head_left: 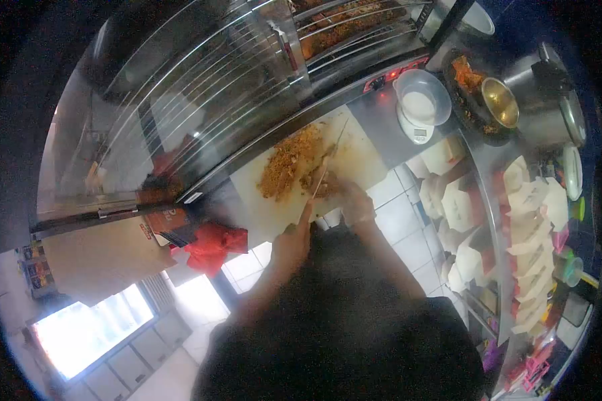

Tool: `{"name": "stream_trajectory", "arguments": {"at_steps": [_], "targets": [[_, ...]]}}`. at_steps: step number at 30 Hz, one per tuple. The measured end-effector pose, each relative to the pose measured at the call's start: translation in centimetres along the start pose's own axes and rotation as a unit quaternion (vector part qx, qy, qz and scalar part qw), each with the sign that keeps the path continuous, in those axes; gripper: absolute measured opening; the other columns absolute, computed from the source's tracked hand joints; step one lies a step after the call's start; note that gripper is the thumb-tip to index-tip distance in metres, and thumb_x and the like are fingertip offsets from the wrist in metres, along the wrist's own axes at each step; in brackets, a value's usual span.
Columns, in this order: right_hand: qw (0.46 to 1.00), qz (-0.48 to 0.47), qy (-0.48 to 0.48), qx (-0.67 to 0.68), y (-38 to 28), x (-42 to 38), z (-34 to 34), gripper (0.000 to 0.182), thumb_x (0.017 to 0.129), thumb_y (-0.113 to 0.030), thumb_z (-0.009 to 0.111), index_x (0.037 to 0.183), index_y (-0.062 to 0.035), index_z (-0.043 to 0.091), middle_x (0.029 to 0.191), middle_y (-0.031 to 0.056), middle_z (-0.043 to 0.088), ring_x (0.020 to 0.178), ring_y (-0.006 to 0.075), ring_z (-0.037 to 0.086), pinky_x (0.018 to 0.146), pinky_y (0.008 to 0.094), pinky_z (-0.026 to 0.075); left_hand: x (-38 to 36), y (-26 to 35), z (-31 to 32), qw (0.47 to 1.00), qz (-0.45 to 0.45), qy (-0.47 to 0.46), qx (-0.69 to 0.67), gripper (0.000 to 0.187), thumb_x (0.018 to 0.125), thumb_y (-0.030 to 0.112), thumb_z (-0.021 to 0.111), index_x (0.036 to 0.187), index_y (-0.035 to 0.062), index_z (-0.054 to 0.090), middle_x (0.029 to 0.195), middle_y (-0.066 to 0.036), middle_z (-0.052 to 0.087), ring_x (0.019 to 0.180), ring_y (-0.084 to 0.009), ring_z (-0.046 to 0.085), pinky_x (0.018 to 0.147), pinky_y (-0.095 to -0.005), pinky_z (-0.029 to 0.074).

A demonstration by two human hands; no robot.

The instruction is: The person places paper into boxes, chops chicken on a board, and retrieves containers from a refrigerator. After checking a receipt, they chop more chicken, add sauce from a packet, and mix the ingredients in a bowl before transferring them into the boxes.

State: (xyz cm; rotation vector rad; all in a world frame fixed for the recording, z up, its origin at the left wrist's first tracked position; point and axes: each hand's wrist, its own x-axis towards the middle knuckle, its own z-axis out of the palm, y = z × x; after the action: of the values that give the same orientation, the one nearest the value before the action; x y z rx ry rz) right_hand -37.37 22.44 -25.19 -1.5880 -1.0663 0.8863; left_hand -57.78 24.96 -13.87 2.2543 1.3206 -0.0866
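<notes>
A white cutting board point(364, 157) lies on the counter with a heap of chopped, browned food that looks like cooked meat point(287, 164) on its left part. My left hand point(294, 237) is closed around the handle of a knife point(327, 165). Its long, thin blade slants up and to the right across the board. Close to the blade, my right hand point(356, 202) has its fingers bent over a darker piece of meat point(312, 182) near the board's front edge. Some of those fingertips are blurred.
Behind the board stands a glass-sided cabinet with wire racks point(214, 87). A kitchen scale point(418, 130) carries a clear bowl point(433, 93) to the right. Beyond are a golden bowl point(500, 102), a large pot point(545, 100) and open paper boxes point(528, 254). A red plastic bag point(214, 247) lies left.
</notes>
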Motion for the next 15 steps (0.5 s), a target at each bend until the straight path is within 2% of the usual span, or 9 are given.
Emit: {"name": "stream_trajectory", "arguments": {"at_steps": [2,4,5,7,11,13,15], "targets": [[1.000,0.007,-0.003,0.022,1.8,-0.3,0.6,0.036,0.090,-0.013,0.056,0.126,-0.0124,0.057,0.117,0.0163,0.063,0.105,0.0296,0.062,0.089,0.0333,0.048,-1.3,-0.1,0.0,0.999,-0.017,-0.031,-0.011,0.066,0.096,0.019,0.047,0.152,0.0224,0.012,0.074,-0.023,0.062,0.061,-0.0391,0.063,0.058,-0.0511,0.052],[0.992,-0.009,0.009,-0.124,-0.1,0.2,0.3,0.037,0.090,-0.013,0.056,0.126,-0.0109,0.056,0.117,0.0145,0.063,0.105,0.0282,0.062,0.088,0.0330,0.049,-2.3,0.1,-0.7,0.997,-0.036,-0.056,-0.025,0.065,0.096,0.020,0.046,0.152,0.0222,0.011,0.075,-0.024,0.062,0.062,-0.0396,0.062,0.058,-0.0524,0.051],[0.993,-0.007,0.008,-0.122,-0.5,0.4,0.3,0.037,0.090,-0.013,0.056,0.126,-0.0109,0.056,0.117,0.0145,0.063,0.105,0.0282,0.062,0.088,0.0330,0.049,-2.9,0.3,-1.5,0.996,-0.042,-0.073,-0.038,0.066,0.096,0.020,0.045,0.152,0.0221,0.011,0.077,-0.024,0.063,0.063,-0.0403,0.063,0.059,-0.0529,0.051],[0.976,-0.011,0.014,-0.218,-0.4,0.2,0.4,0.035,0.089,-0.014,0.058,0.124,-0.0109,0.058,0.117,0.0118,0.063,0.104,0.0268,0.062,0.087,0.0334,0.050,-3.7,0.3,-1.8,0.993,-0.053,-0.098,-0.049,0.066,0.096,0.020,0.045,0.152,0.0220,0.010,0.078,-0.025,0.063,0.064,-0.0410,0.063,0.060,-0.0535,0.051],[0.966,-0.045,0.007,-0.254,0.2,0.7,0.9,0.033,0.088,-0.017,0.060,0.120,-0.0129,0.060,0.116,0.0104,0.063,0.104,0.0269,0.062,0.086,0.0349,0.050,-3.6,1.6,-3.1,0.985,-0.063,-0.158,0.028,0.068,0.094,0.014,0.044,0.152,0.0238,0.010,0.078,-0.022,0.063,0.063,-0.0403,0.064,0.060,-0.0529,0.052],[0.968,0.082,-0.019,-0.238,-0.6,1.2,1.3,0.033,0.087,-0.020,0.061,0.119,-0.0129,0.061,0.117,0.0103,0.062,0.106,0.0285,0.061,0.087,0.0370,0.050,-2.9,2.0,-3.4,0.980,-0.077,-0.176,0.060,0.069,0.093,0.012,0.044,0.152,0.0251,0.010,0.077,-0.021,0.063,0.062,-0.0396,0.064,0.060,-0.0525,0.053],[0.952,0.091,-0.027,-0.292,-1.9,1.6,1.3,0.033,0.087,-0.021,0.061,0.119,-0.0124,0.060,0.117,0.0103,0.062,0.107,0.0281,0.060,0.087,0.0365,0.050,-2.3,0.9,-1.5,0.983,-0.066,-0.150,0.084,0.072,0.091,0.008,0.044,0.152,0.0281,0.010,0.075,-0.019,0.061,0.060,-0.0378,0.064,0.058,-0.0521,0.053]]}}
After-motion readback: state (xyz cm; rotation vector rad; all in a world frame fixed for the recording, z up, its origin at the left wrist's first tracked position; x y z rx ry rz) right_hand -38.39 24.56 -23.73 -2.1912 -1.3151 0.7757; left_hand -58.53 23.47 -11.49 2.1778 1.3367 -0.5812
